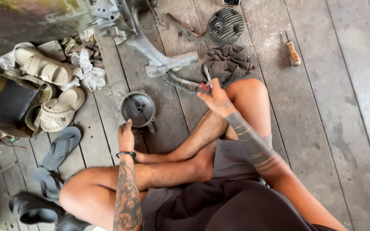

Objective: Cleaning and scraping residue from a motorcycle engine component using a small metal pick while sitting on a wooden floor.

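Underfoot, the plank floor [330, 128] of grey, weathered wood fills nearly the whole view, boards running toward twelve o'clock, oil-stained near the centre. The person sits cross-legged on it at six o'clock. A metal engine frame [150, 47] lies slanted at eleven to twelve o'clock. At nine o'clock a heap of sandals [52, 92] and flip-flops sits beside a dark box [9, 102] and crumpled rags [86, 68].

At the centre rests the round metal cover [138, 109], dished side up, flat on the boards. The left hand [126, 136] touches its rim at the six o'clock edge, fingers curled over, steadying rather than lifting. The right hand [217, 99], at one o'clock from the cover, is closed around the handle of a wire brush [184, 83], bristles pointing toward nine o'clock and hanging clear of the cover.

By the look of it, the step in hand is scrubbing the cover clean, with the brush between strokes. The next move would call for bringing the bristles down into the dish while the left hand keeps it from sliding.

Smaller things lie toward twelve o'clock: a dark cloth [228, 62], a finned cylinder head [225, 25], a bent lever [185, 26] and a wooden-handled screwdriver [293, 51].
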